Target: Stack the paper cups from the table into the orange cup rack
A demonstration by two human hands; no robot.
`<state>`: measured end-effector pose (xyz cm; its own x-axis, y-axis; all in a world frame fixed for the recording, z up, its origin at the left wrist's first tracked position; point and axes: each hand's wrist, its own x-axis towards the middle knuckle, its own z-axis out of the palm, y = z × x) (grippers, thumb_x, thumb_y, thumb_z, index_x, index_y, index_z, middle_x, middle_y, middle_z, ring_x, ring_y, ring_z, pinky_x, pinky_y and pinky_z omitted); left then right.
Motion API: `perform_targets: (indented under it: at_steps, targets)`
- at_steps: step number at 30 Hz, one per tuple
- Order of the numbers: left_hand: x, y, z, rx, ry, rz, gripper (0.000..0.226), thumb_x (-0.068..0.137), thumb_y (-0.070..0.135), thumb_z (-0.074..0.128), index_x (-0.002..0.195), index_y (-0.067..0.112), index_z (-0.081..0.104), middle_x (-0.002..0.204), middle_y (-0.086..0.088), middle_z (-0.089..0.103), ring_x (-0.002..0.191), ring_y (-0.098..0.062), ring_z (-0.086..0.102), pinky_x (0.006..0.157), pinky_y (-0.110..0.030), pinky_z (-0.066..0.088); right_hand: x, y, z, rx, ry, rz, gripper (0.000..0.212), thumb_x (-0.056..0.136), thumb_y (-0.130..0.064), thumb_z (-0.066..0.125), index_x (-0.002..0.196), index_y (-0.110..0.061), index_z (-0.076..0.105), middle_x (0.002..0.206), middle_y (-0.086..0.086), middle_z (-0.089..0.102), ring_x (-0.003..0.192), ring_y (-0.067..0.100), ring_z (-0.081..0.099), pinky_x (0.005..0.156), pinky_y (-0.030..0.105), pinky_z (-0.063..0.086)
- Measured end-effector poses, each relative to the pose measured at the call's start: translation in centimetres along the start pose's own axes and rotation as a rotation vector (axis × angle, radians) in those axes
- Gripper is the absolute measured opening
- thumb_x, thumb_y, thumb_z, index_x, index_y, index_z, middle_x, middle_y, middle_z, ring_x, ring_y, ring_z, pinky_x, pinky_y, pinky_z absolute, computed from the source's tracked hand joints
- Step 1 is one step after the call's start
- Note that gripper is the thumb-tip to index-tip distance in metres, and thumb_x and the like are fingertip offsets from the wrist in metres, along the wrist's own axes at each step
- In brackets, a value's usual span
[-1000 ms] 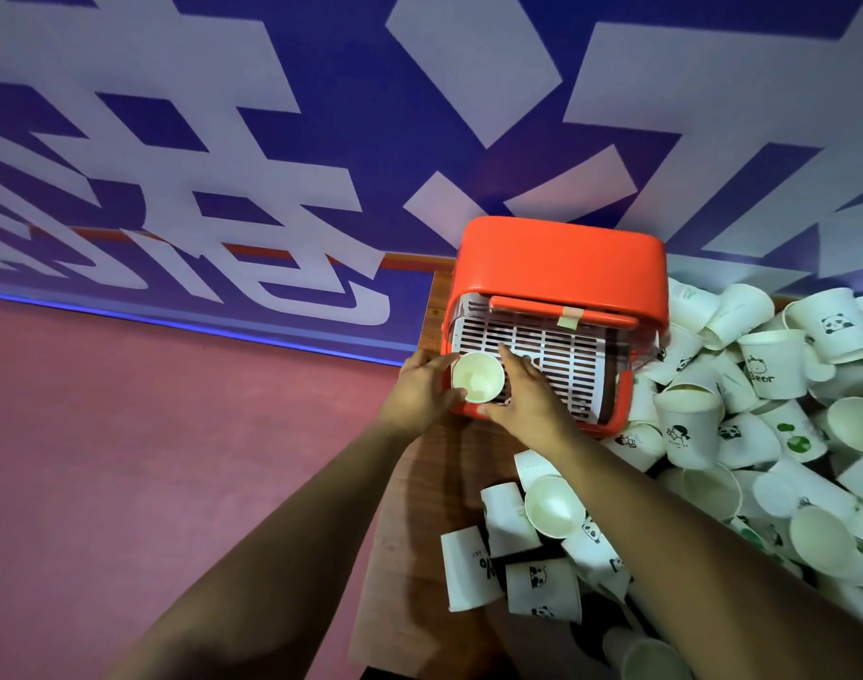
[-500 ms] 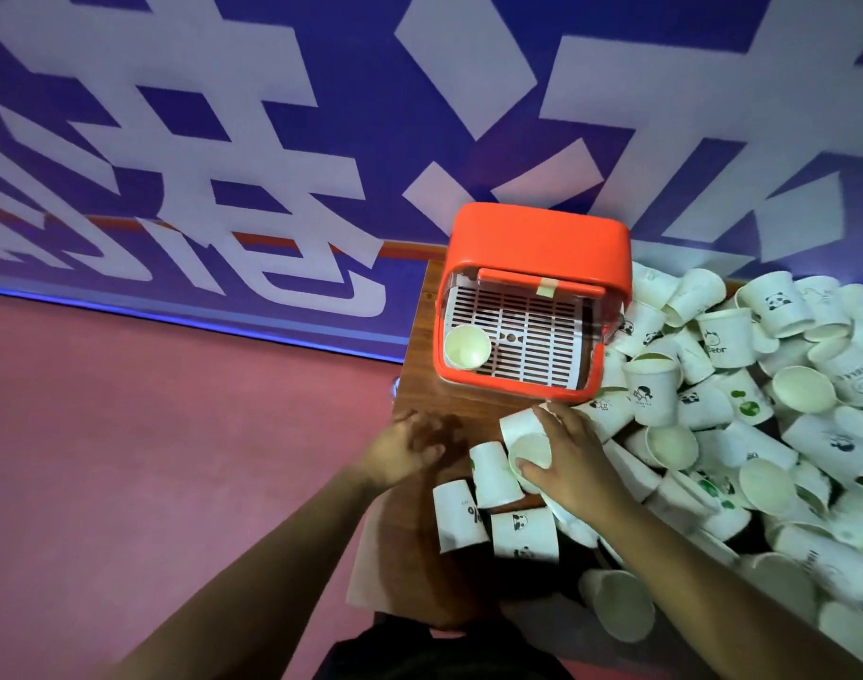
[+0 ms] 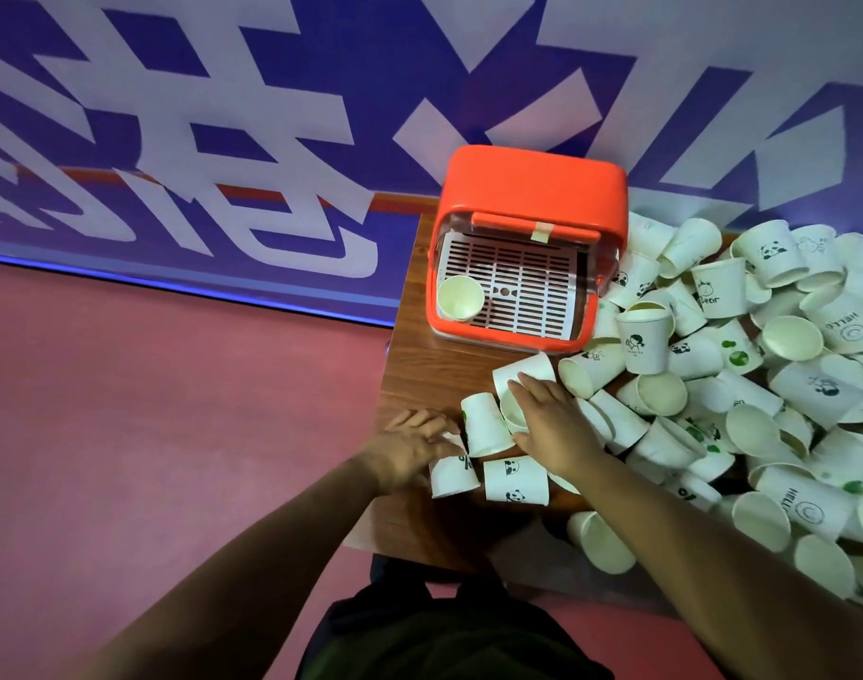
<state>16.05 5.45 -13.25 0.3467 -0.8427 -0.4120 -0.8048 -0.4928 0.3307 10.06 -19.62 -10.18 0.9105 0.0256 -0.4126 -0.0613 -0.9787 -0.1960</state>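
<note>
- The right hand (image 3: 554, 429) lies with its fingers (image 3: 530, 387) stretched almost straight and spread, not clenched. They rest across an open-mouthed cup (image 3: 511, 415) and a sideways cup (image 3: 515, 370) at its 12 o'clock.
- The left hand (image 3: 409, 451) holds nothing. Its fingers (image 3: 436, 430) are loosely extended, their tips touching a toppled cup (image 3: 453, 477) at its 4 o'clock.
- A middle cup (image 3: 485, 427) sits between the two hands, and a panda cup (image 3: 515, 479) lies at the right hand's 6 o'clock.
- At the right hand's 3 o'clock a heap of cups (image 3: 773, 365) crowds against the right forearm and runs up to the rack's right side.
- The orange cup rack (image 3: 532, 188) stands at 12 o'clock, at the back of the surface (image 3: 414, 355). It has a rounded, glossy plastic shell over a white slotted tray (image 3: 522, 287).
- One racked cup (image 3: 459, 297) sits mouth-up in the tray's 8 o'clock corner.
- The cups are thin white paper, tapered, with rolled rims. Some carry pandas, green dots or "HELLO".
- The surface is brown wood-grain. A dull red floor (image 3: 174, 395) lies at 9 o'clock, under a blue wall (image 3: 292, 56) with white shapes.
</note>
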Motion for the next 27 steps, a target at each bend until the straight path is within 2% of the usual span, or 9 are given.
perform_targets:
  at_steps: [6,11,13,16,20,23,25,27]
  targets:
    - [-0.4,0.5,1.5,-0.002,0.147,0.026,0.049,0.093,0.027,0.057,0.141,0.023,0.05,0.152,-0.001,0.041,0.146,-0.025,0.027,0.114,-0.042,0.027,0.1,-0.1,-0.6,0.018,0.048,0.016,0.072,0.088,-0.032,0.061,0.15,-0.017,0.027,0.155,0.001,0.029,0.14,0.023,0.027,0.115,0.037,0.028]
    - [-1.4,-0.4,2.2,-0.082,0.133,0.001,0.055,0.089,0.028,0.066,0.14,0.013,0.052,0.145,-0.01,0.052,0.14,-0.03,0.041,0.113,-0.046,0.033,-0.4,0.0,-2.0,0.135,0.163,0.034,0.073,0.086,-0.035,0.067,0.148,-0.015,0.032,0.151,0.002,0.035,0.137,0.025,0.032,0.112,0.037,0.031]
    - [-1.7,-1.0,2.2,-0.131,0.107,-0.018,0.058,0.086,0.033,0.069,0.139,0.015,0.051,0.141,-0.008,0.053,0.136,-0.028,0.043,0.112,-0.044,0.034,-0.6,0.3,-2.3,0.192,0.209,0.033,0.075,0.084,-0.033,0.07,0.147,-0.013,0.035,0.15,0.004,0.037,0.138,0.027,0.032,0.115,0.038,0.028]
    - [-2.4,-2.4,2.0,-0.239,0.161,-0.025,0.065,0.079,0.04,0.074,0.138,0.024,0.051,0.133,-0.002,0.057,0.123,-0.024,0.051,0.103,-0.04,0.043,-0.5,0.5,-3.3,0.324,0.279,0.075,0.074,0.083,-0.032,0.072,0.145,-0.015,0.035,0.148,0.002,0.038,0.135,0.025,0.035,0.113,0.04,0.033]
    - [-3.8,-4.8,1.1,-0.334,0.196,-0.066,0.072,0.075,0.039,0.077,0.14,0.022,0.054,0.132,-0.007,0.058,0.121,-0.024,0.052,0.105,-0.029,0.034,0.2,0.6,-4.2,0.397,0.3,0.106,0.072,0.084,-0.032,0.071,0.144,-0.015,0.035,0.147,0.002,0.037,0.136,0.022,0.034,0.111,0.038,0.035]
    - [-4.3,-5.5,-0.1,-0.558,0.206,-0.17,0.074,0.072,0.045,0.077,0.139,0.023,0.054,0.128,-0.001,0.056,0.114,-0.008,0.049,0.1,-0.014,0.032,0.8,0.3,-4.7,0.443,0.317,0.08,0.071,0.084,-0.031,0.072,0.143,-0.015,0.036,0.145,0.003,0.039,0.135,0.022,0.036,0.11,0.035,0.034]
    - [-4.0,-5.7,-0.9,-0.82,0.341,-0.319,0.078,0.065,0.056,0.075,0.136,0.033,0.053,0.116,0.004,0.058,0.097,-0.008,0.056,0.087,-0.017,0.042,1.3,-0.1,-5.2,0.467,0.335,0.068,0.071,0.084,-0.031,0.072,0.143,-0.017,0.036,0.145,0.001,0.039,0.134,0.02,0.038,0.106,0.03,0.034]
    - [-3.4,-6.2,-1.6,-1.005,0.492,-0.435,0.079,0.063,0.061,0.074,0.135,0.038,0.053,0.11,0.0,0.062,0.092,-0.015,0.061,0.08,-0.022,0.048,2.0,-0.4,-5.7,0.486,0.364,0.061,0.069,0.084,-0.032,0.071,0.143,-0.02,0.038,0.144,-0.001,0.039,0.133,0.019,0.04,0.101,0.028,0.036]
